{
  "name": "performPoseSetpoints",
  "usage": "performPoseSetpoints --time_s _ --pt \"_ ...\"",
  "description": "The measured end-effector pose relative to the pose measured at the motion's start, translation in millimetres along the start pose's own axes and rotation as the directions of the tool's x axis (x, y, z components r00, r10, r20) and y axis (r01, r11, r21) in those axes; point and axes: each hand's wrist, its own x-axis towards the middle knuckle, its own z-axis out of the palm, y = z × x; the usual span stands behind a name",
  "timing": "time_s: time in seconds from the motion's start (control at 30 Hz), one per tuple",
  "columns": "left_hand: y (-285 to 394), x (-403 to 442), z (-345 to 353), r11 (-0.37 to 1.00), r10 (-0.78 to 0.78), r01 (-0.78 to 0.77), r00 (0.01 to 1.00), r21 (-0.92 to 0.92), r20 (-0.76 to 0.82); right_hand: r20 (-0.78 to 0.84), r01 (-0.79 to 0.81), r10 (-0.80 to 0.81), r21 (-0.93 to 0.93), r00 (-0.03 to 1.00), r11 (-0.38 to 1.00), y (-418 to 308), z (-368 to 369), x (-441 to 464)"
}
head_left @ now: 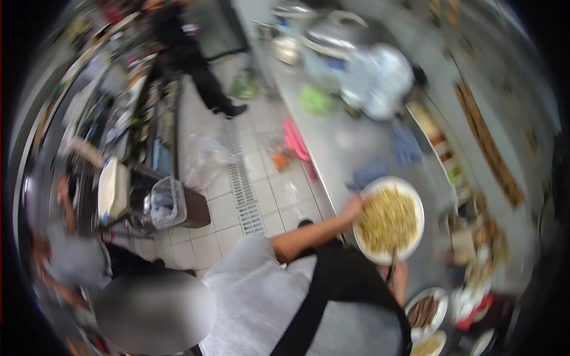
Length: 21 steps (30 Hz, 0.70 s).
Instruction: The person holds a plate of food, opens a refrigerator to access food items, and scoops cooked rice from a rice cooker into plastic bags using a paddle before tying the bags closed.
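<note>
- At my far left, a co-worker in a grey top (77, 255) stands apart from the hands I am following.
- A clear liner (168, 204) drapes over the rim of the waste bin (196, 209), presumably to keep its walls clean.
- I read the left hand (351, 212) as gripping the rim of the white bowl (421, 222), which likely steadies it while leaving the noodle-like strips (387, 219) open to reach.
- That bowl is over the metal counter (341, 139), near its edge; I can't tell whether it rests there or is lifted.
- The right hand (399, 280) looks closed around a dark-handled utensil (390, 272), angled so its far end meets the food.
- Just beyond, a plate of dark strips (424, 312) sits within easy reach.
</note>
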Motion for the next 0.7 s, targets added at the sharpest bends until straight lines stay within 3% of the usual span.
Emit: performPoseSetpoints --time_s 0.03,0.07,0.1,0.17,0.2,0.23,0.3,0.37,0.4,0.5,0.63,0.7 --pt "-21.1 -31.4 21.2 0.996 -0.09 0.09 0.992 0.0 0.091 -0.148 -0.062 0.034 -0.189 0.988 0.98 -11.7 -11.6 -46.4" --pt "4.6 -61.7 16.2 0.944 -0.133 0.197 0.961 -0.266 0.242 -0.248 -0.226 0.156 -0.284 0.956 0.932 -11.6 -39.8 -56.5" --pt "-13.2 -58.1 22.5 0.869 -0.16 0.277 0.941 -0.411 0.298 -0.317 -0.288 0.21 -0.222 0.925 0.932 15.5 -82.0 -39.3" --pt "-15.0 -46.6 30.5 0.867 -0.119 0.237 0.953 -0.438 0.28 -0.364 -0.32 0.171 -0.403 0.915 0.857 -2.3 -77.7 -29.1" --pt "-6.6 -33.3 26.0 0.902 -0.048 0.152 0.965 -0.404 0.257 -0.33 -0.343 0.176 -0.561 0.927 0.754 -6.2 -66.2 -12.7" --pt "-5.6 -34.4 28.0 0.92 -0.038 0.119 0.975 -0.374 0.217 -0.356 -0.286 0.037 -0.68 0.934 0.675 7.6 -78.7 -8.2" --pt "-11.2 -31.8 25.3 0.934 -0.036 0.114 0.973 -0.338 0.228 -0.127 -0.073 -0.42 -0.987 0.899 0.142 27.7 -96.6 -4.9" --pt "-12.1 -30.2 20.2 0.948 -0.043 0.083 0.99 -0.308 0.135 -0.221 -0.194 -0.39 -0.975 0.894 0.107 9.2 -66.9 -11.6" --pt "-13.1 -27.1 17.7 0.948 -0.066 0.104 0.989 -0.301 0.136 -0.289 -0.288 -0.357 -0.956 0.889 0.056 -4.0 -52.3 -12.7" --pt "-27.1 -21.3 18.2 0.895 -0.121 0.203 0.967 -0.397 0.223 -0.344 -0.368 -0.366 -0.93 0.865 0.005 -35.3 -42.6 -17.2" --pt "-32.3 -20.5 5.0 0.897 -0.119 0.206 0.965 -0.392 0.233 -0.344 -0.359 -0.399 -0.933 0.85 0.038 -45.9 -38.8 -17.2" --pt "-29.8 -20.7 4.2 0.897 -0.133 0.218 0.962 -0.384 0.237 -0.299 -0.281 -0.495 -0.953 0.815 0.113 -39.0 -47.2 -11.3"
